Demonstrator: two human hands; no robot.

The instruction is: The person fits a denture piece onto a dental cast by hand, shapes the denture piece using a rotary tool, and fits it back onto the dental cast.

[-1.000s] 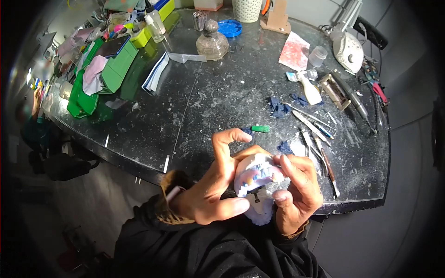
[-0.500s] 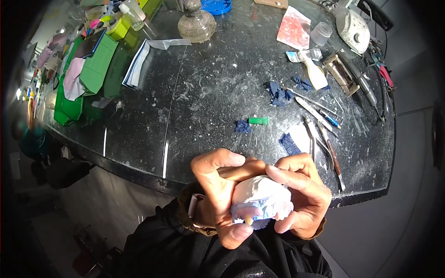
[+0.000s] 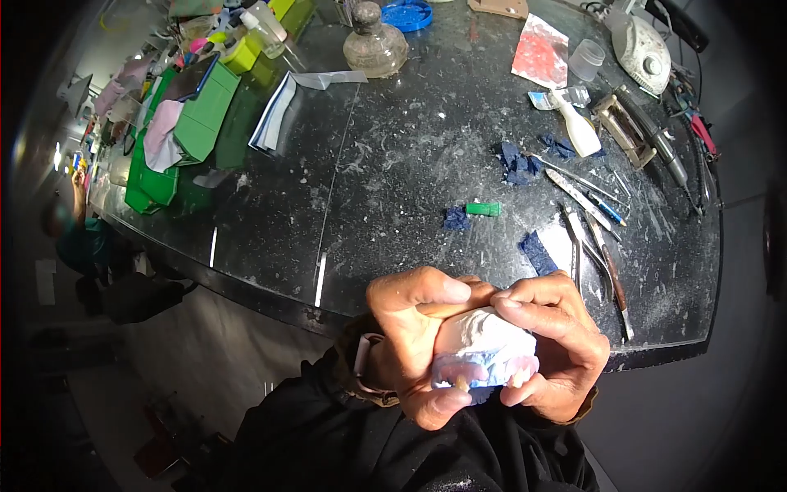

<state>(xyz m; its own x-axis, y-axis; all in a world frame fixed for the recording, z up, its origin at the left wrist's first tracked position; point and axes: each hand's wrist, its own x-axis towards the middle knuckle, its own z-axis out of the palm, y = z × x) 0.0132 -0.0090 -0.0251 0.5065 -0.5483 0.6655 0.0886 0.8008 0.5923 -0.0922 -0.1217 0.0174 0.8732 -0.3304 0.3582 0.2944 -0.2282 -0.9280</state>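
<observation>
A dental cast (image 3: 485, 348) of white plaster, with a blue band and pink gum parts bearing teeth along its lower side, is held up over my lap at the table's front edge. My left hand (image 3: 414, 328) wraps its left side, the thumb under the teeth and the fingers behind the plaster. On the other side my right hand (image 3: 566, 344) grips it, fingers over the top and thumb at the lower right teeth. Fingers hide parts of the cast's back and sides.
Beyond the hands on the black table (image 3: 393, 164) lie a green piece (image 3: 483, 209), dark blue wax scraps (image 3: 518, 164) and several carving tools (image 3: 602, 262). A glass burner (image 3: 375, 49) stands at the back; green bins (image 3: 205, 115) are left. A person (image 3: 82, 238) is far left.
The whole view has shifted, so the table and hands appear further right. The cast is tilted slightly differently, its toothed side now more level. Both hands keep their hold.
</observation>
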